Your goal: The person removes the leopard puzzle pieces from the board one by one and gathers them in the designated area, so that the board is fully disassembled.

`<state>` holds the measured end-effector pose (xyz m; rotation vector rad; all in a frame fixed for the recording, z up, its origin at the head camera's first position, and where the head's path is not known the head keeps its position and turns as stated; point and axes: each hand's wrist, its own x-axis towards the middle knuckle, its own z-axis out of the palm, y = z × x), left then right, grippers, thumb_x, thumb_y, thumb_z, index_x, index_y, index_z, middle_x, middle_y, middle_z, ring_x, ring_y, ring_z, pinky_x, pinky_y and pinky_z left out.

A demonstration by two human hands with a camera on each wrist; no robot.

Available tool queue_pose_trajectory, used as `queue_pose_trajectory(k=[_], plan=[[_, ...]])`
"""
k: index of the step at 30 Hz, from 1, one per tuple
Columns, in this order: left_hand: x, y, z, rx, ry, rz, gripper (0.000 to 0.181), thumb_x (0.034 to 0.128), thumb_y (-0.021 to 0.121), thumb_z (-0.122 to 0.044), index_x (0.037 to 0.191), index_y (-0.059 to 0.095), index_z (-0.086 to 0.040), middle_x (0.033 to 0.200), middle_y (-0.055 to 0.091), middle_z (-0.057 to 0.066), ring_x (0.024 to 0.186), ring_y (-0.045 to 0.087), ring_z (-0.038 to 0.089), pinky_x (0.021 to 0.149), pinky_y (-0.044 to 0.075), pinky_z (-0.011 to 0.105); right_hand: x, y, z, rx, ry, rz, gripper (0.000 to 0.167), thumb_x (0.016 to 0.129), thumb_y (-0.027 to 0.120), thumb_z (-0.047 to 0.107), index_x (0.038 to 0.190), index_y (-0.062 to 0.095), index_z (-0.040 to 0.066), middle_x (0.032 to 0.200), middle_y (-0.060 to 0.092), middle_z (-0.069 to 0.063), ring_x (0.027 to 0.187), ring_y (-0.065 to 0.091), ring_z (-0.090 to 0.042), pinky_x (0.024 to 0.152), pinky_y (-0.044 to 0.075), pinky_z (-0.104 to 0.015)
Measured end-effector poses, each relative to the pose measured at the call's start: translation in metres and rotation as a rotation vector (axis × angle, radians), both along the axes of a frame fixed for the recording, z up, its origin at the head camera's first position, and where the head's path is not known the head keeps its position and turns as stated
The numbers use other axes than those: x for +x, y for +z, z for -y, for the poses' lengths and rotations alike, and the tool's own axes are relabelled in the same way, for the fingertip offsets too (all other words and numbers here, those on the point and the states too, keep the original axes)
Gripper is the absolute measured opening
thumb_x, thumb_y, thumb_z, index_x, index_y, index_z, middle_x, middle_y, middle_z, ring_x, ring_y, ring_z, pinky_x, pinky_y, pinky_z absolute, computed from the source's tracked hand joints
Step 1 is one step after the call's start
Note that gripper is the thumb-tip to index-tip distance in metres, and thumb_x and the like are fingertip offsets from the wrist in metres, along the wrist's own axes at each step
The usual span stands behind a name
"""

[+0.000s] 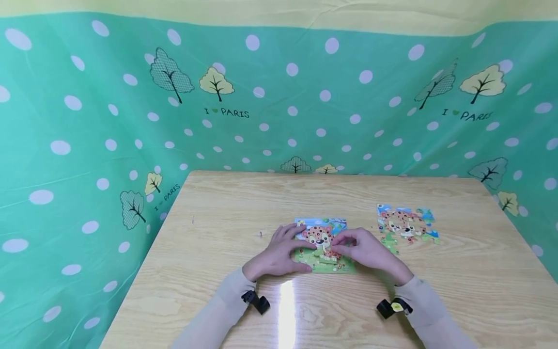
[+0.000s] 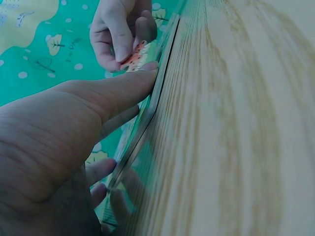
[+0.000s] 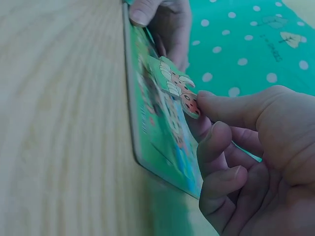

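Observation:
A jigsaw puzzle board [image 1: 322,268] with a spotted cartoon leopard, blue sky and green ground lies flat on the table. My left hand [image 1: 279,253] rests at the board's left side, fingers spread, with the thumb along the near edge. My right hand [image 1: 365,249] is over the right part of the board. Between its thumb and index finger it pinches a jigsaw puzzle piece [image 3: 172,79], green with orange spotted parts. The right wrist view shows that piece tilted up above the board. Part of the board is hidden under both hands.
Several puzzle pieces [image 1: 403,224] with matching leopard artwork lie at the right on the wooden table [image 1: 209,203], some joined. A green polka-dot curtain [image 1: 287,97] hangs behind and beside the table. Light glares near the front.

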<state>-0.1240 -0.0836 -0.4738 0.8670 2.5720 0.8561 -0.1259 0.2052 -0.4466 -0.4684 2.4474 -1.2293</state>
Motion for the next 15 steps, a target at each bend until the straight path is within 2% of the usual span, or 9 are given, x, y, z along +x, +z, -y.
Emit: queue_pose_trajectory(k=[7, 15], plan=[[0.001, -0.001, 0.001, -0.003, -0.004, -0.004, 0.057, 0.0899, 0.082, -0.051, 0.142, 0.069, -0.033, 0.178, 0.026, 0.007, 0.166, 0.013, 0.035, 0.134, 0.001, 0.063, -0.002, 0.005, -0.012, -0.023, -0.017, 0.022, 0.013, 0.102, 0.073, 0.026, 0.104, 0.079, 0.014, 0.092, 0.075, -0.003, 0.066, 0.063, -0.018, 0.056, 0.055, -0.028], [-0.001, -0.002, 0.0, 0.001, -0.007, -0.017, 0.057, 0.0898, 0.082, -0.051, 0.142, 0.069, -0.033, 0.177, 0.026, 0.006, 0.166, 0.013, 0.034, 0.134, 0.002, 0.063, -0.009, 0.012, -0.028, 0.0, 0.023, 0.04, 0.015, 0.103, 0.071, 0.026, 0.101, 0.078, 0.013, 0.089, 0.074, -0.005, 0.063, 0.059, -0.019, 0.055, 0.051, -0.028]])
